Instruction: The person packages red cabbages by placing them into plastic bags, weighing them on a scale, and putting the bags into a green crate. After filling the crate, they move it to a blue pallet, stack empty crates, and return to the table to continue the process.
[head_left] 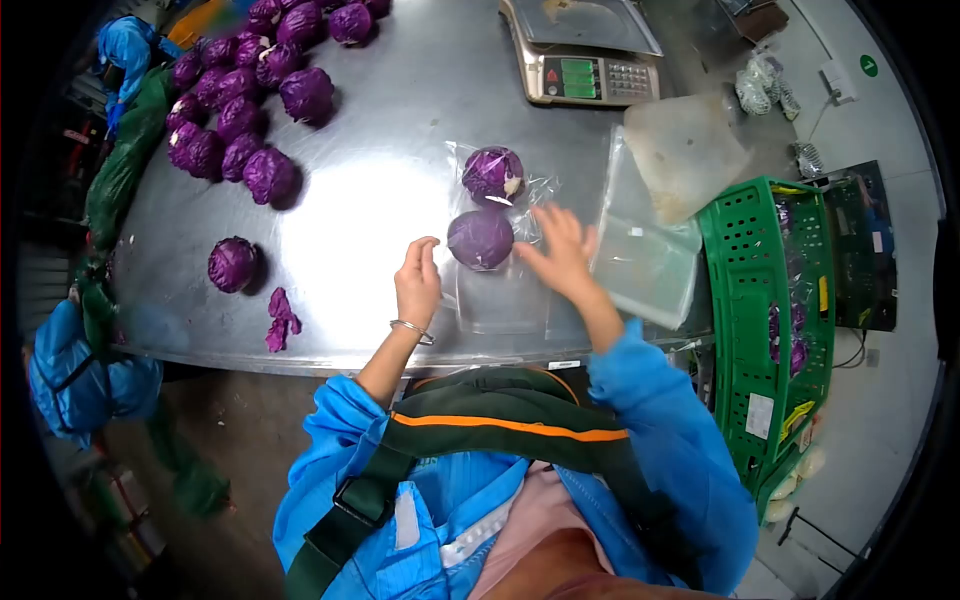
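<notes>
Two purple cabbages lie in front of me on the metal table. The nearer cabbage (480, 240) is inside a clear plastic bag (500, 310), whose flat part spreads toward the table's front edge. Just behind it sits the farther cabbage (492, 176), with clear film around it and a pale stem patch showing. My left hand (418, 283), with a bracelet at the wrist, is to the left of the nearer cabbage, its fingers loosely bent and holding nothing visible. At the right side, my right hand (562, 250) has its fingers spread close to the bagged cabbage and the crinkled film.
Several loose cabbages (240, 118) are grouped at the back left, with a single cabbage (232, 264) and a torn leaf (282, 320) nearer. A scale (580, 78) stands at the back. Flat plastic bags (645, 265) and a green crate (738, 290) are on the right.
</notes>
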